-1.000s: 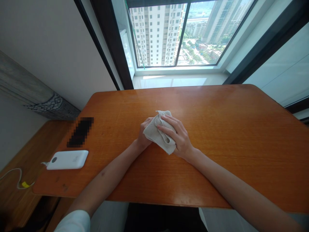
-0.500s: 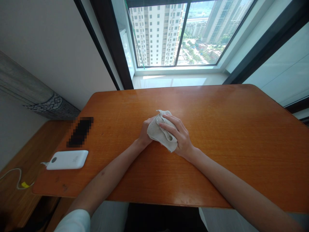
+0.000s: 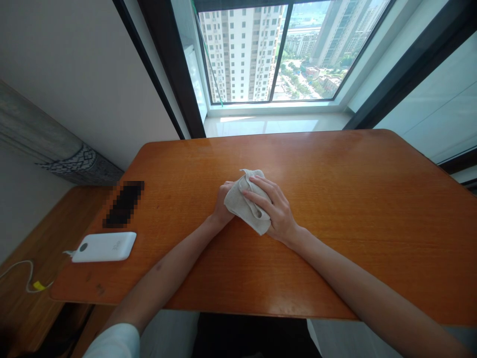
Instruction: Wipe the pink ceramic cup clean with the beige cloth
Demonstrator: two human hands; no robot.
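A crumpled off-white cloth is bunched between both my hands over the middle of the orange wooden table. My left hand is under and behind the cloth, fingers wrapped into it. My right hand lies over its right side, fingers curled across the top and gripping it. A loose corner of the cloth sticks up at the far side and another hangs toward me.
A white power bank with a cable lies near the table's left edge, beside a blurred dark flat object. A lower wooden surface adjoins on the left. A window sill and large window lie beyond the far edge.
Both hands keep hold of the cloth and have kneaded it slightly; the lower hanging corner shifted a little. The hands stay in the same spot.
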